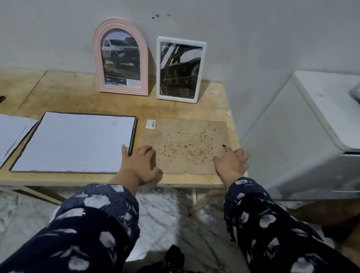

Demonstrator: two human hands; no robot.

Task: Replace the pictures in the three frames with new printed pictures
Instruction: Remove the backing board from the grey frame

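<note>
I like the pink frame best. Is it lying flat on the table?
No, the pink frame stands upright on the table, leaning back against the wall beside the white frame.

Table (77,100): bare wood, matt, stained.
Backing board (185,144): brown fibreboard, matt, rust-coloured speckles.
Dark frame, near left (132,134): holds plain white paper, matt.
Arched frame (120,57): pink ridged plastic.
White frame (180,69): smooth plastic, glossy front.
Sleeves (101,221): printed dark cloth.
Floor (163,216): marbled, smooth.
</note>
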